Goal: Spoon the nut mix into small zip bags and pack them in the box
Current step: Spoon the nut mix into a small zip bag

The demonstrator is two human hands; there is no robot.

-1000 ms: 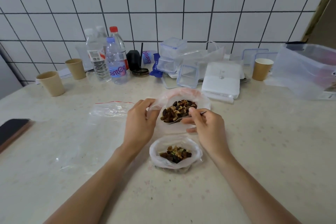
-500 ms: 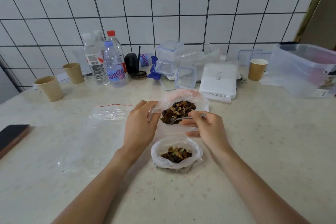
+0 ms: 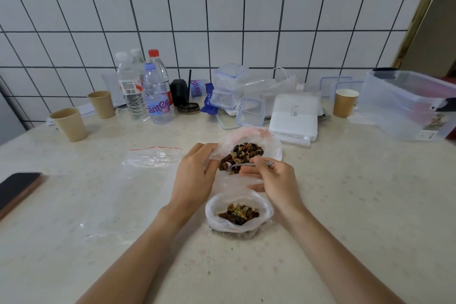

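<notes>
— What have our hands got hold of?

— Our left hand (image 3: 195, 175) pinches the rim of the big bag (image 3: 249, 140) of nut mix (image 3: 243, 155), fingers curled on the plastic. Our right hand (image 3: 274, 180) grips a spoon (image 3: 249, 165), its bowl dipped into the nuts just left of the fingers.

— And the small bag?

— The small bag (image 3: 238, 215) stands open just below our right hand, partly filled. The box (image 3: 409, 103) sits well off to the right.
</notes>
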